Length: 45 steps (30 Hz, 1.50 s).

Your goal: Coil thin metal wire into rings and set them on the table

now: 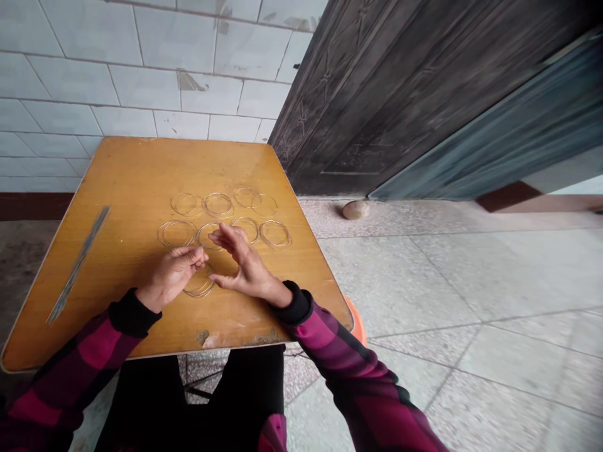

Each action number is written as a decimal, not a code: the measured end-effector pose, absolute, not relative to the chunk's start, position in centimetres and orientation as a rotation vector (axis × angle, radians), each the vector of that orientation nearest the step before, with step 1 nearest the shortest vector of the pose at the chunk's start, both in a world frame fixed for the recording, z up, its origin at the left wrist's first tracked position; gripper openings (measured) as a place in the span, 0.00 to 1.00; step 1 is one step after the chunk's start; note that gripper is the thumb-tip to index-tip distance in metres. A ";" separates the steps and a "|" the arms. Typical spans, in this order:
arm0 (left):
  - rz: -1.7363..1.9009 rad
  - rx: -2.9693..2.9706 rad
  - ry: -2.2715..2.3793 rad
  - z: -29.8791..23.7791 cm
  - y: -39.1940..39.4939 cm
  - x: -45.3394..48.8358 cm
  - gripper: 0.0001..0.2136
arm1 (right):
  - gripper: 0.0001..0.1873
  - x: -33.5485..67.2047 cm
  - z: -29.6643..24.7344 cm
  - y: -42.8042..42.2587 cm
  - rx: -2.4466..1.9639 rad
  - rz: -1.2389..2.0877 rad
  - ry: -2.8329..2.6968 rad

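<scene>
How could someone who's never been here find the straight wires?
Find the yellow-brown table by the white tiled wall. Along its left side, left of the left hand, lies a slanting bundle of thin wires. Unlike the wire rings, these are straight.

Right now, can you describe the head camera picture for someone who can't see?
A person's hands, left pinched and right open, are over thin wire rings on a brown table, with straight gray wires lying to the left.

The light is soft and rather even: the tiled wall (174, 50) looks pale, the wooden door (377, 94) dim. Toward the right edge, the floor (518, 270) is stretched and visibly blurred.
</scene>
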<state>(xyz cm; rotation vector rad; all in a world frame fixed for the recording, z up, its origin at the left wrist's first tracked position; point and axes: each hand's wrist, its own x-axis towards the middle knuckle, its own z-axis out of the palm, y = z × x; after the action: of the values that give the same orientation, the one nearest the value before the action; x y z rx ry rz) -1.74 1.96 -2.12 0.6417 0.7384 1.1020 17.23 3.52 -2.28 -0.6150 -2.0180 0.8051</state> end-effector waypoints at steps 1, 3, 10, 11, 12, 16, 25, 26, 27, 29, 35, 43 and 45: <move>1.118 0.622 0.724 -2.0 2.0 -1.8 0.13 | 0.53 17.2 -2.4 3.6 -0.614 0.824 -2.007; 1.151 0.558 0.683 -1.9 2.2 -1.8 0.14 | 0.60 17.3 -2.5 3.9 -0.600 0.856 -1.979; 1.164 0.544 0.650 -1.5 2.2 -1.6 0.14 | 0.66 17.5 -2.4 4.6 -0.552 0.877 -2.022; 1.167 0.561 0.658 -1.5 2.1 -1.6 0.15 | 0.66 17.5 -2.4 4.6 -0.554 0.874 -2.034; 1.171 0.575 0.667 -1.4 2.0 -1.6 0.15 | 0.64 17.4 -2.4 4.5 -0.557 0.875 -2.041; 1.165 0.619 0.681 -1.4 2.0 -1.5 0.16 | 0.53 17.2 -2.6 4.1 -0.565 0.932 -1.995; 1.069 0.530 0.646 -1.8 2.1 -1.9 0.15 | 0.49 16.9 -3.2 4.0 -0.482 1.001 -1.889; 1.046 0.501 0.631 -1.8 2.1 -1.9 0.14 | 0.49 16.9 -3.2 4.0 -0.460 1.009 -1.875; 1.021 0.469 0.614 -1.8 2.0 -1.9 0.14 | 0.50 16.9 -3.2 4.0 -0.442 1.019 -1.858; 0.979 0.401 0.570 -1.6 2.0 -2.0 0.15 | 0.51 17.0 -3.1 4.0 -0.435 1.034 -1.827; 0.938 0.324 0.537 -0.9 2.1 -2.2 0.04 | 0.53 17.1 -2.8 4.1 -0.497 1.059 -1.784; 0.899 0.309 0.526 -1.0 2.0 -2.3 0.03 | 0.51 17.2 -2.7 3.8 -0.464 1.093 -1.806; 0.880 0.298 0.512 -1.0 2.0 -2.4 0.04 | 0.52 17.1 -2.6 3.8 -0.449 1.110 -1.817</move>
<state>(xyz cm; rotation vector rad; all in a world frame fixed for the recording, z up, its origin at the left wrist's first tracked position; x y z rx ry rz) -2.40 1.97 -0.98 0.2982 0.5115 0.8802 17.12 3.76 -2.63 -0.4487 -1.8168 1.1098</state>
